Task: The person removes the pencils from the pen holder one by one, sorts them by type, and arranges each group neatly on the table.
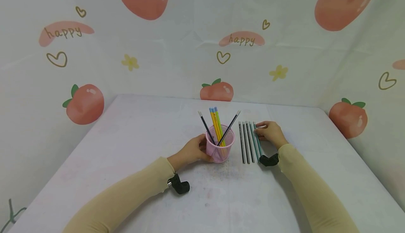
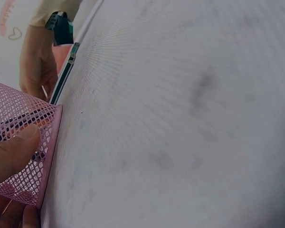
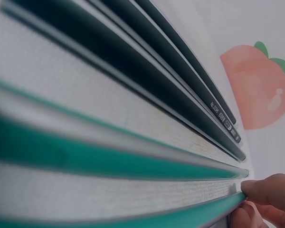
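My left hand (image 1: pixel 191 149) grips the side of a pink mesh pencil cup (image 1: pixel 218 154), thumb in front and the other fingers behind it. The cup stands upright with several pencils in it: yellow ones, a lime-green one and two dark ones leaning apart. To its right, a row of pencils lies side by side on the table. My right hand (image 1: pixel 270 133) is at the row's right end, where thumb and finger pinch the far tip of the outermost green pencil (image 3: pixel 194 212). Another green pencil (image 3: pixel 133 166) and three black pencils (image 3: pixel 147 88) lie beside it.
The white table (image 1: pixel 142 127) has smudges in front of the cup. A white cloth backdrop (image 1: pixel 177 60) printed with peaches hangs behind its far edge. Black wrist cameras (image 1: pixel 180 185) sit low beside both sleeves, the right one over the near ends of the green pencils.
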The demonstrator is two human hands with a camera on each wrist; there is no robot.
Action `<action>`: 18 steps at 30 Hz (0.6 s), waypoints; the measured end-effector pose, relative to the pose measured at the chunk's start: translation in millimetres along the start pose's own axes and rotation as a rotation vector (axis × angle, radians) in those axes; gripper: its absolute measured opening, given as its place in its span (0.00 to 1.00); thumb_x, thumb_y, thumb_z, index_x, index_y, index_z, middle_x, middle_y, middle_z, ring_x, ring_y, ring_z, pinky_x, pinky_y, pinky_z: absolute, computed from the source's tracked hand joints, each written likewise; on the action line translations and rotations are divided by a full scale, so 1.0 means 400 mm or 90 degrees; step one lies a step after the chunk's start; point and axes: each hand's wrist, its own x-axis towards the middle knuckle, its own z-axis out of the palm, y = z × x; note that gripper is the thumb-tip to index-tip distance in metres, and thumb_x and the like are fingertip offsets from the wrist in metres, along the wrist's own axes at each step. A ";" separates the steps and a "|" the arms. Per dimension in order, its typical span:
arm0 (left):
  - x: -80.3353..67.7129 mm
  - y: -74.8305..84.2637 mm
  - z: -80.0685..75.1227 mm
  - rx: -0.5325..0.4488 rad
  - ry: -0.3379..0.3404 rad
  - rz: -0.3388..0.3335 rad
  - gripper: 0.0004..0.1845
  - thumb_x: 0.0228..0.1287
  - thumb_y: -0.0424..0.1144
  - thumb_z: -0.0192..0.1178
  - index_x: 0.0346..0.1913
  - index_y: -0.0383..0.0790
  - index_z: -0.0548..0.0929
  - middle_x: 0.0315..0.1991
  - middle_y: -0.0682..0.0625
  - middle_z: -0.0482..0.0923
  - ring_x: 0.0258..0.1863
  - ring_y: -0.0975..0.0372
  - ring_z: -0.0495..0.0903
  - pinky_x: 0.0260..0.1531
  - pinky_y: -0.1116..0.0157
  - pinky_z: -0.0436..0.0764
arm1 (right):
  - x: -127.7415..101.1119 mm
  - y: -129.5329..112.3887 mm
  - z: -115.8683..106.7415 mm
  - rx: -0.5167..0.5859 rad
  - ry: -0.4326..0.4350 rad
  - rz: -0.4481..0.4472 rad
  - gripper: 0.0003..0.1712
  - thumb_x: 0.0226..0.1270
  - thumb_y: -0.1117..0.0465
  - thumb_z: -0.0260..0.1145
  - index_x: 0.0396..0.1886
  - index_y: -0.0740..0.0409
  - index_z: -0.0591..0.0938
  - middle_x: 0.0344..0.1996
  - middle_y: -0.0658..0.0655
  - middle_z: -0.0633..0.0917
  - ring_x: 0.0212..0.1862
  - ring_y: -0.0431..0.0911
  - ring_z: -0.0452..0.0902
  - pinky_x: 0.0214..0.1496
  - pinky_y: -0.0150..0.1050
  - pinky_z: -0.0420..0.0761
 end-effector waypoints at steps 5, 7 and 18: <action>0.001 0.000 0.000 0.005 0.001 -0.001 0.42 0.41 0.26 0.76 0.64 0.36 0.70 0.60 0.45 0.75 0.62 0.53 0.73 0.65 0.55 0.71 | 0.001 0.001 0.001 0.006 0.005 0.005 0.26 0.66 0.61 0.64 0.61 0.67 0.74 0.56 0.70 0.78 0.36 0.40 0.80 0.40 0.32 0.85; 0.001 0.000 0.000 0.006 0.001 0.000 0.43 0.41 0.26 0.76 0.65 0.36 0.69 0.60 0.45 0.75 0.63 0.53 0.73 0.66 0.55 0.71 | 0.003 0.002 0.002 0.013 0.007 0.007 0.26 0.66 0.60 0.64 0.61 0.67 0.74 0.56 0.70 0.79 0.36 0.40 0.80 0.40 0.32 0.85; 0.000 0.000 0.000 0.007 0.000 -0.008 0.44 0.43 0.27 0.75 0.67 0.38 0.68 0.62 0.45 0.74 0.64 0.52 0.72 0.65 0.55 0.71 | -0.016 -0.008 -0.006 0.083 0.021 -0.023 0.27 0.69 0.61 0.61 0.64 0.69 0.71 0.51 0.67 0.79 0.32 0.36 0.81 0.39 0.31 0.85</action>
